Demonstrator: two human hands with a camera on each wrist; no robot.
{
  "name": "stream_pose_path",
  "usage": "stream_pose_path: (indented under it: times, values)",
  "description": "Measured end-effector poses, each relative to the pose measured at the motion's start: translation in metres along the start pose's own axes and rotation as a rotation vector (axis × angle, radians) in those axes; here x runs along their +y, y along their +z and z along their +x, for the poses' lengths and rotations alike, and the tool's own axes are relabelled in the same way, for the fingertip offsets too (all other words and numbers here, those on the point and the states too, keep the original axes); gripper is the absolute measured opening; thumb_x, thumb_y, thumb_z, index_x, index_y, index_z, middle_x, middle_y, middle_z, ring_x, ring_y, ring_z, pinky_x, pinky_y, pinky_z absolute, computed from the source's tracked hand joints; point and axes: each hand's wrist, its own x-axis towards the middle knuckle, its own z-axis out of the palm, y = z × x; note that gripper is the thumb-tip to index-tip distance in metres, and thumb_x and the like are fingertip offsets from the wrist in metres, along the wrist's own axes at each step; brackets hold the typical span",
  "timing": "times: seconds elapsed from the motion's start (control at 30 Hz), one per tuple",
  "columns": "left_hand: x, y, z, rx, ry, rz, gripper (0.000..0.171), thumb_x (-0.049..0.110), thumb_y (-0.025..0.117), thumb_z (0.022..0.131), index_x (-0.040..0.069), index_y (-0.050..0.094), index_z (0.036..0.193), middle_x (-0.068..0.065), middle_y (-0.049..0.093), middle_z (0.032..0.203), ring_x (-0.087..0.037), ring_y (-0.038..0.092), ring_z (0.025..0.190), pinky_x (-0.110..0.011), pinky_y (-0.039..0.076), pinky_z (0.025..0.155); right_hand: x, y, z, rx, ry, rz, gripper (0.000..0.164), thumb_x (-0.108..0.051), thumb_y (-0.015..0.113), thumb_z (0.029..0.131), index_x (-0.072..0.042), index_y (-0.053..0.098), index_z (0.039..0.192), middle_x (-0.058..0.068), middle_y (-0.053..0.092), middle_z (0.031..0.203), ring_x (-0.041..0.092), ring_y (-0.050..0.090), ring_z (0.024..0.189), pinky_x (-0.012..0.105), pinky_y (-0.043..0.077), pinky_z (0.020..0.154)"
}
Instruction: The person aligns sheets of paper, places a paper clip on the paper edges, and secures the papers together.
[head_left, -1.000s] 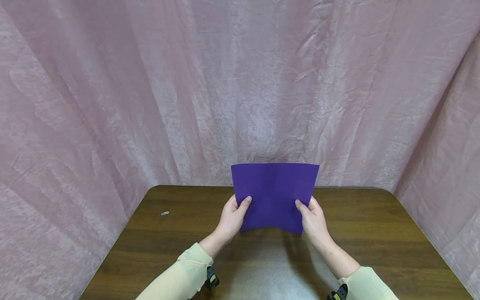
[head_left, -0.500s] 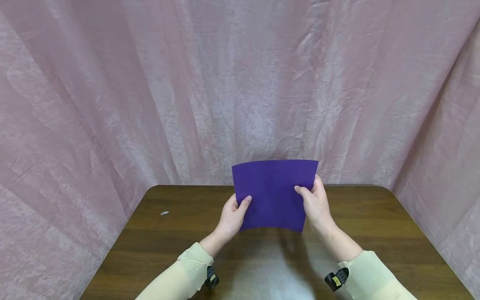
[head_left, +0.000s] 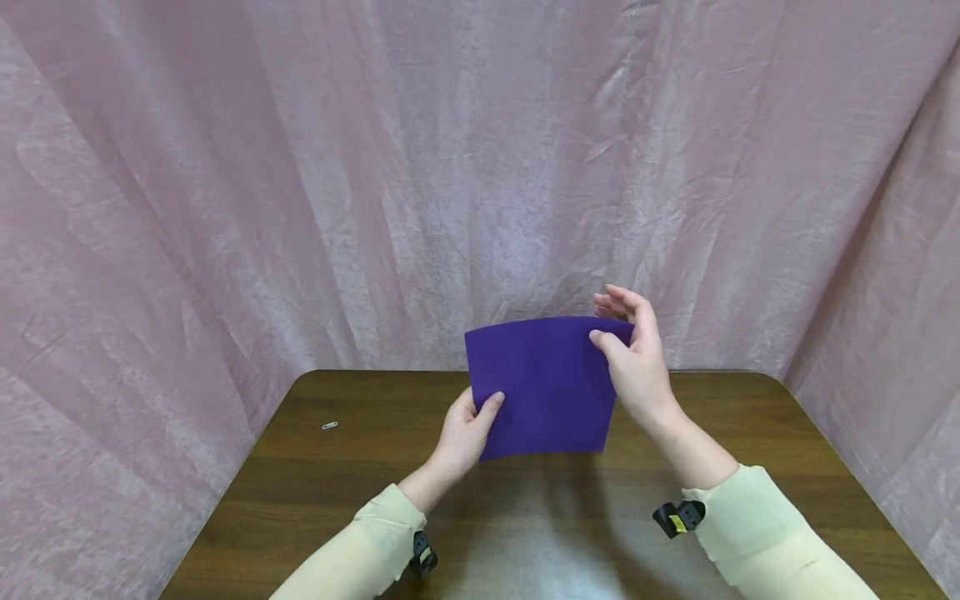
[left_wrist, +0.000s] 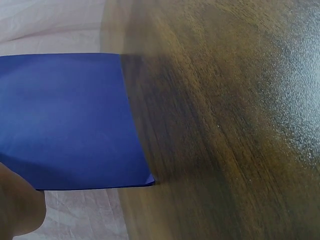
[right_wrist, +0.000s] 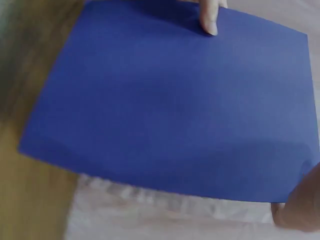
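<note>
The right hand (head_left: 639, 367) has climbed, pinching the purple sheet (head_left: 547, 387) near its top corner; opposite it, the left hand (head_left: 465, 429) (unmoved) grips the other side.

Sheet (head_left: 547, 392): smooth, matt paper. Table (head_left: 750, 467): glossy wood grain. Curtain (head_left: 480, 167): wrinkled, velvety cloth.

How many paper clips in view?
1: a small, pale wire paper clip lies on the brown wooden table, left of the left hand; the purple paper sheet may hide others.

Purple sheet (head_left: 543, 387), brown wood-grained table (head_left: 750, 467)
</note>
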Motion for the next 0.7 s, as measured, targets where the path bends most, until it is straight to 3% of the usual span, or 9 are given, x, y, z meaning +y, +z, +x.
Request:
stream_pose_path:
  times: [0.07, 0.17, 0.23, 0.33, 0.5, 0.6, 0.7]
  values:
    - [-0.005, -0.001, 0.002, 0.003, -0.002, -0.002, 0.024, 0.015, 0.057, 0.106, -0.004, 0.063, 0.120, -0.027, 0.070, 0.112, -0.051, 0.066, 0.103, -0.065, 0.052, 0.089, -0.002, -0.001, 0.003, -0.010, -0.134, -0.253, 0.056, -0.002, 0.059, 0.092, -0.004, 0.048, 0.147, 0.013, 0.052, 0.146, 0.029, 0.040, 0.140, 0.041, 0.028, 0.115]
    - [-0.006, -0.001, 0.002, 0.005, 0.001, 0.007, 0.027, 0.021, 0.060, 0.105, -0.002, 0.065, 0.119, -0.023, 0.071, 0.110, -0.046, 0.069, 0.101, -0.061, 0.054, 0.088, -0.004, 0.003, 0.003, 0.017, -0.401, -0.680, 0.057, -0.017, 0.058, 0.090, -0.005, 0.053, 0.146, 0.015, 0.047, 0.153, 0.037, 0.026, 0.150, 0.056, 0.013, 0.122]
    - [-0.006, -0.002, 0.001, 0.001, 0.001, 0.016, 0.028, 0.023, 0.061, 0.105, -0.002, 0.065, 0.119, -0.021, 0.072, 0.109, -0.043, 0.070, 0.100, -0.059, 0.055, 0.087, -0.006, 0.011, 0.000, -0.001, -0.551, -0.841, 0.060, -0.022, 0.057, 0.089, -0.004, 0.053, 0.146, 0.017, 0.046, 0.155, 0.041, 0.020, 0.152, 0.063, 0.007, 0.121]
    - [-0.005, -0.003, 0.001, -0.007, 0.007, 0.031, 0.028, 0.024, 0.061, 0.105, 0.000, 0.065, 0.119, -0.020, 0.073, 0.108, -0.044, 0.069, 0.100, -0.055, 0.057, 0.086, -0.013, 0.031, -0.007, -0.097, -0.664, -0.909, 0.062, -0.022, 0.059, 0.088, -0.004, 0.053, 0.148, 0.015, 0.047, 0.155, 0.041, 0.021, 0.152, 0.064, 0.009, 0.120]
    - [-0.006, -0.004, 0.003, -0.007, 0.032, 0.041, 0.024, 0.019, 0.058, 0.106, -0.001, 0.064, 0.119, -0.013, 0.073, 0.102, -0.040, 0.070, 0.094, -0.038, 0.060, 0.077, -0.023, 0.065, -0.012, -0.294, -0.685, -0.918, 0.066, -0.021, 0.061, 0.091, -0.007, 0.047, 0.154, 0.012, 0.043, 0.158, 0.038, 0.024, 0.152, 0.061, 0.009, 0.122]
    - [-0.006, -0.004, 0.004, -0.005, 0.040, 0.038, 0.021, 0.013, 0.057, 0.106, -0.002, 0.062, 0.120, -0.009, 0.072, 0.100, -0.028, 0.071, 0.089, -0.032, 0.059, 0.073, -0.026, 0.075, -0.011, -0.336, -0.667, -0.935, 0.064, -0.021, 0.060, 0.093, -0.010, 0.046, 0.154, 0.012, 0.044, 0.158, 0.037, 0.030, 0.149, 0.060, 0.009, 0.122]
    - [-0.005, -0.006, 0.004, -0.008, 0.041, 0.034, 0.022, 0.013, 0.057, 0.106, -0.002, 0.061, 0.122, -0.008, 0.071, 0.101, -0.020, 0.070, 0.086, -0.033, 0.059, 0.074, -0.027, 0.081, -0.009, -0.338, -0.658, -0.943, 0.061, -0.020, 0.059, 0.092, -0.010, 0.050, 0.152, 0.011, 0.048, 0.155, 0.036, 0.037, 0.146, 0.061, 0.011, 0.122]
